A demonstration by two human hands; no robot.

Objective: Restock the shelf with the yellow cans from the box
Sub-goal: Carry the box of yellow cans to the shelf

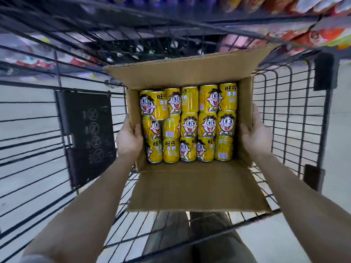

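The wire cart point(284, 114) fills the view, and the box point(195, 186) sits low inside its basket, probably because the cart is what brings the stock to the aisle. The shelf point(313, 35) runs across the top right, blurred and full of bright packets. One cart, one shelf face and one box are in view.

The box's flaps are folded out, so the load shows from above. The cans point(190, 126) lie on their sides in three rows of five, packed tight so they cannot roll. That makes fifteen, though blur at the far-left of the top row may hide a sixteenth. None has reached the shelf.

Two hands clamp the box from opposite sides — a grip that suits lifting or steadying a heavy, full carton. The left hand point(130, 139) hooks its thumb over the left wall, its fingers hidden outside. The right hand point(255, 137) has its thumb on the right wall's inner face, with the fingers outside it.
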